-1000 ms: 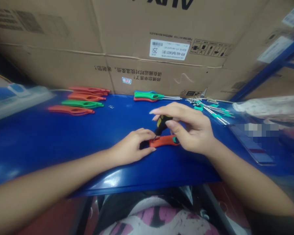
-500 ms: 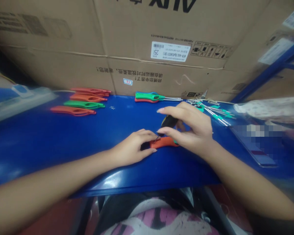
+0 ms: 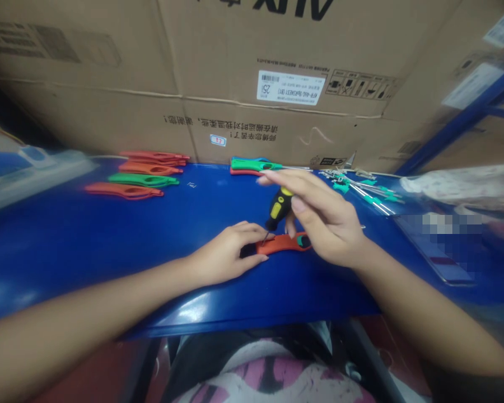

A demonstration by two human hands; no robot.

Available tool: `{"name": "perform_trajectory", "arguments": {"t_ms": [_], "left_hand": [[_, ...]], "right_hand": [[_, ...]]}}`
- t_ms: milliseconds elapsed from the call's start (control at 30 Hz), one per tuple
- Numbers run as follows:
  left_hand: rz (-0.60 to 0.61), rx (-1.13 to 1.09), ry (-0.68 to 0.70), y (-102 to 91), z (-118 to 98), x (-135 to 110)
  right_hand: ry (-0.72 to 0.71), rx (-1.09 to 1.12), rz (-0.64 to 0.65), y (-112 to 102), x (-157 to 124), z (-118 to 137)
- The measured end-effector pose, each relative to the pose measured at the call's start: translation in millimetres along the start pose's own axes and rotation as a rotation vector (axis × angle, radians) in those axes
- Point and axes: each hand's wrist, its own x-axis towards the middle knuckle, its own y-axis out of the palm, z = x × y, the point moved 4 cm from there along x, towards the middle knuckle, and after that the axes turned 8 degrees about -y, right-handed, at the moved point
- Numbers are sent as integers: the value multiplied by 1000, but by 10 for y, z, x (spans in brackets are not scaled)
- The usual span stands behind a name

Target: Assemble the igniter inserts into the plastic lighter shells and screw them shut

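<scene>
On the blue table (image 3: 159, 229), an orange lighter body (image 3: 279, 244) lies flat, with a green part showing in its oval opening. My left hand (image 3: 229, 249) grips its left end between thumb and fingers. A short black and yellow screwdriver (image 3: 279, 208) stands slightly tilted over that end, its tip on the orange casing. The top of its handle is under the fingers of my right hand (image 3: 330, 221), thumb against the side. My right palm hides the far right end of the lighter body.
Orange, red and green handle shells (image 3: 145, 179) lie at the back left, near tiny metal pieces (image 3: 191, 184). Lighters with metal tubes (image 3: 256, 165) rest against a large cardboard box (image 3: 218, 67). Metal tubes with green parts (image 3: 367, 193) and a phone (image 3: 439, 254) lie right.
My right fingers have shifted around the screwdriver handle, exposing more of its yellow and black grip. My left hand and the lighter body stay in place.
</scene>
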Motion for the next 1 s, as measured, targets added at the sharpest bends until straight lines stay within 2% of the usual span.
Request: {"name": "perform_trajectory", "arguments": {"t_ms": [100,200,267,333,433,500,633,700,833,1000], "left_hand": [[2,2,1,4,4,-2],[-1,4,3,4,4,-4],[-5,10,1,-1,-1,-3],[-5,11,1,-6,-8,-2],[-2,13,1,-10,-10,-2],[-4,14,5,-8,-5,-2],[-3,12,8,-3,1,-2],[1,16,6,-2,-1,-1],[2,27,15,-7,-8,-4],[9,33,19,-8,-5,-5]], "right_hand": [[-9,83,4,4,10,34],[-113,-83,-94,-39,10,72],[-139,-181,-111,-52,2,77],[-105,-160,-56,-42,0,57],[-14,25,48,-6,3,7],[-19,63,20,-12,11,-11],[-95,-143,-110,-54,17,-14],[-88,-132,-83,-41,15,-15],[25,81,16,4,10,-42],[-86,-70,-107,-54,25,1]]}}
